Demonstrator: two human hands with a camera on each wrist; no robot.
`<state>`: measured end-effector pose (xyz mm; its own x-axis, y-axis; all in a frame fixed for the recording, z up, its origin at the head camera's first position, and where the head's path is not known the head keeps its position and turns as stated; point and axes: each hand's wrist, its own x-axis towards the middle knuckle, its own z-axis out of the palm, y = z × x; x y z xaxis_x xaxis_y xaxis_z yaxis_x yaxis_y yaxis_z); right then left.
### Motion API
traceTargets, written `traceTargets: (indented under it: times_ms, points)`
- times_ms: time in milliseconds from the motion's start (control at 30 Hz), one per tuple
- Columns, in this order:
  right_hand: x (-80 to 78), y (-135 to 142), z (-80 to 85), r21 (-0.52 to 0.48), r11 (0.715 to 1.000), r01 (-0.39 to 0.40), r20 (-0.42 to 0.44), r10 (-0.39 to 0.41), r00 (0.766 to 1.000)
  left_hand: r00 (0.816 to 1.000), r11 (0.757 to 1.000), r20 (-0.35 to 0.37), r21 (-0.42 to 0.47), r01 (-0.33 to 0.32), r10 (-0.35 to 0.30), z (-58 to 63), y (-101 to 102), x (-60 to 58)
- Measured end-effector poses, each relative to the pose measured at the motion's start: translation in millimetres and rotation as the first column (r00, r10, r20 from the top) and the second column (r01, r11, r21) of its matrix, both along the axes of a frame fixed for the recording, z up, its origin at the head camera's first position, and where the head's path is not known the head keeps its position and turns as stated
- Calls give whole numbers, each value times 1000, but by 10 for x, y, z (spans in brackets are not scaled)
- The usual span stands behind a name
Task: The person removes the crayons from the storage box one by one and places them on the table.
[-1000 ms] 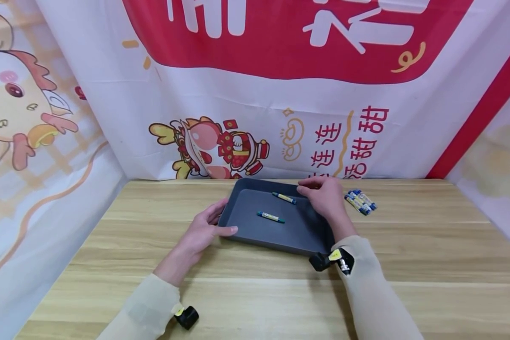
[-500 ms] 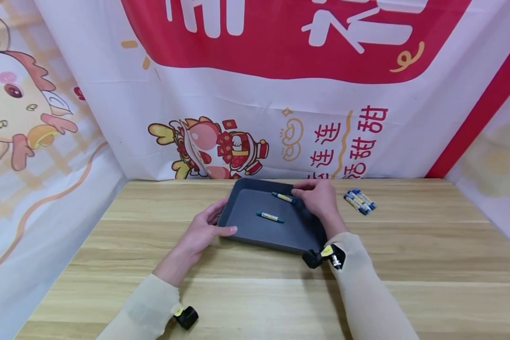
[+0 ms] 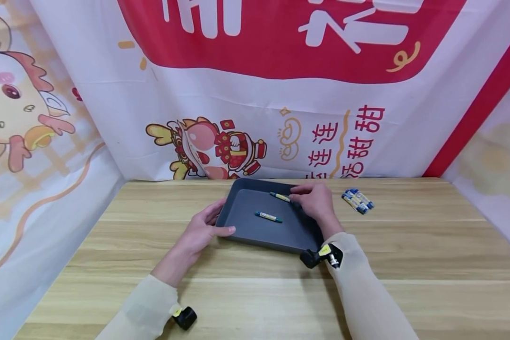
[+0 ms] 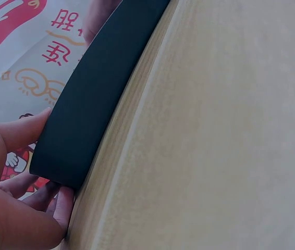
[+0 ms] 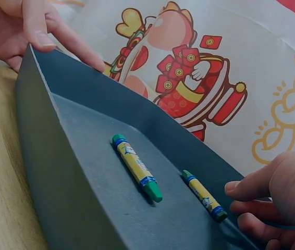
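Observation:
A dark grey tray [image 3: 255,200] sits on the wooden table with two wax crayons in it. One green crayon [image 5: 137,166] lies near the middle; a darker green crayon [image 5: 205,197] lies close to the far wall. My left hand [image 3: 199,233] grips the tray's left end, thumb at the rim and the other fingers against the outside and underneath. Over the tray's far right part, my right hand [image 3: 316,203] reaches in, fingertips just beside the darker crayon's end, loosely bent and apart from each other. In the head view those fingers cover that end.
Several blue-ended crayons [image 3: 357,200] lie side by side on the table, right of the tray. A printed cloth [image 3: 238,94] hangs along the table's far edge. Another cloth [image 3: 46,189] hangs at the left.
My right hand has moved left and slightly inward over the tray, its fingertips now at the darker crayon's end. The left hand, tray and crayons stay in place; the view has shifted slightly.

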<state>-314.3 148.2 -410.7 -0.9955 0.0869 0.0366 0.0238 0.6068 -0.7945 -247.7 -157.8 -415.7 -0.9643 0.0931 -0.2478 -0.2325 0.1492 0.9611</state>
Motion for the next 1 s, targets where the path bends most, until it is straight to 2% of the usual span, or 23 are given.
traceTargets:
  times_ms: [200, 500, 1000]
  points:
    - [3, -9, -26, 25, 1000, 10, 40, -11, 999, 1000, 1000, 1, 4, 6, -6, 1, 1, 5]
    - [-3, -41, -46, 103, 995, -12, 45, 7, 999, 1000, 1000, 4, 7, 1, -1, -6, 2, 6]
    - [26, -71, -33, 163, 986, -36, 47, 28, 999, 1000, 1000, 0, -4, 7, -7, 5, -1, 11]
